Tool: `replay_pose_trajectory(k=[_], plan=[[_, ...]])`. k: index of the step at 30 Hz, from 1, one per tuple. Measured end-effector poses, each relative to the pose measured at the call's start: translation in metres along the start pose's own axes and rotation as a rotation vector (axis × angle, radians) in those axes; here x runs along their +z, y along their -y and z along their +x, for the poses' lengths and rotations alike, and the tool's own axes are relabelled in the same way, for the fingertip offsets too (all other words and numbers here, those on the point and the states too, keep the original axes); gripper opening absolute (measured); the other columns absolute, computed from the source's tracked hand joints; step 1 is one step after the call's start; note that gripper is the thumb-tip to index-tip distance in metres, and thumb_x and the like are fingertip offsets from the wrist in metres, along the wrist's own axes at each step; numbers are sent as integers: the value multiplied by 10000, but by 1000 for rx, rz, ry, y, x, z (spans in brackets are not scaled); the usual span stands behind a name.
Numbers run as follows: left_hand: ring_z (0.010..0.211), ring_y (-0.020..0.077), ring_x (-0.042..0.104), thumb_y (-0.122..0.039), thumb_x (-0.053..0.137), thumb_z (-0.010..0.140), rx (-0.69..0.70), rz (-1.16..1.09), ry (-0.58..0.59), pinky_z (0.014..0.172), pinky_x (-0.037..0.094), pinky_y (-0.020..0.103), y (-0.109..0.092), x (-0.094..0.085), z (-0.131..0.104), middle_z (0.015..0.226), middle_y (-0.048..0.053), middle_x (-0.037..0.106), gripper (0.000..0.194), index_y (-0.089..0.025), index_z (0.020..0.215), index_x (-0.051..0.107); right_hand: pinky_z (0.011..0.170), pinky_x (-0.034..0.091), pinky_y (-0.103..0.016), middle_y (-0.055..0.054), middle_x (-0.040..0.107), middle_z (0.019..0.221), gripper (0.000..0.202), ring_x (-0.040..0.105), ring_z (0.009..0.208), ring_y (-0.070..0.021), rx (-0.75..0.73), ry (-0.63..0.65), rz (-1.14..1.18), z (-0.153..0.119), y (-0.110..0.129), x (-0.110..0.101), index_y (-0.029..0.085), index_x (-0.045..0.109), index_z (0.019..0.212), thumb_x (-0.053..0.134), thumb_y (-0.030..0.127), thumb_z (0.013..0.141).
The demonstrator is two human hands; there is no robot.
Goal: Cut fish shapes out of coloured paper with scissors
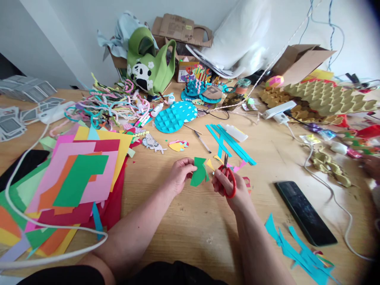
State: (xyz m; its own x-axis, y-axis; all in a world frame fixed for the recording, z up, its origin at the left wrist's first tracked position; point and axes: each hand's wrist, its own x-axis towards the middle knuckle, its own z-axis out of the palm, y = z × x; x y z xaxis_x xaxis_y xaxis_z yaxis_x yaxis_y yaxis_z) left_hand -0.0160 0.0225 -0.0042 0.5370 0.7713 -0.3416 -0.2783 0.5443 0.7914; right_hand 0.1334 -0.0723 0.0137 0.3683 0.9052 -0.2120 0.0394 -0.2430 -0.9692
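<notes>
Between the thumb and fingers of my left hand point(180, 174) is a cut piece of green paper point(198, 171), held just above the table. My right hand point(233, 189) grips red-handled scissors point(233, 190), their blades pointing away from me and apart from the paper. Small yellow and pink scraps point(240, 165) lie around the blades. Beyond my hands rest a cut-out paper fish point(152, 142), a small yellow and pink paper shape point(178, 145), a pen point(203, 142), and blue paper strips point(230, 144) beside a white bottle point(236, 133).
Coloured paper sheets point(101, 170) are stacked at left, with a white cable point(56, 259) across them. Blue scalloped discs point(170, 120) and a green panda bag point(151, 67) stand farther back. A phone point(305, 211) and blue offcuts point(301, 251) lie at right.
</notes>
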Motion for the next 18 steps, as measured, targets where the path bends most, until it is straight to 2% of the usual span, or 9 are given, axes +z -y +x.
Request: replay_pose_trajectory(k=[2,5,10,13,16,18], plan=[[618,114,581,-228,704,586,-39,90,67,599,422,227,0,2,-3,698,18,661,164,-146,724,671,441,347,-228,-6,610,557,361,477,464,-103,-37,-37,66,1,-2,0,170,629,743,658,511,857],[629,114,564,-206,692,579,-73,195,156,614,405,230,1,4,-5,704,16,665,159,-146,726,700,457,364,-232,-4,624,574,302,493,489,-112,-45,-46,115,3,-3,0,178,601,746,746,440,790],[654,110,561,-231,750,604,-65,234,172,637,405,226,1,4,-6,728,21,672,161,-142,732,710,413,314,-220,12,611,522,265,461,439,-100,-30,-83,151,2,-3,2,179,593,750,777,369,743],[682,132,598,-410,793,662,-118,174,205,624,435,236,0,3,-5,795,61,691,327,-129,816,726,422,334,-222,2,618,539,227,481,449,-100,-92,-154,192,2,-3,4,170,611,707,758,333,762],[690,180,644,-623,774,650,-218,22,303,598,481,280,-1,0,-4,845,116,706,573,-111,902,724,441,361,-227,-2,613,550,225,496,463,-101,-169,-245,269,2,-2,6,168,606,647,738,301,771],[699,186,656,-626,830,576,-240,-77,359,617,503,297,-3,-1,-5,875,128,710,640,-106,932,720,450,377,-233,1,608,555,213,509,473,-111,-209,-293,298,1,-1,9,173,604,647,733,290,769]])
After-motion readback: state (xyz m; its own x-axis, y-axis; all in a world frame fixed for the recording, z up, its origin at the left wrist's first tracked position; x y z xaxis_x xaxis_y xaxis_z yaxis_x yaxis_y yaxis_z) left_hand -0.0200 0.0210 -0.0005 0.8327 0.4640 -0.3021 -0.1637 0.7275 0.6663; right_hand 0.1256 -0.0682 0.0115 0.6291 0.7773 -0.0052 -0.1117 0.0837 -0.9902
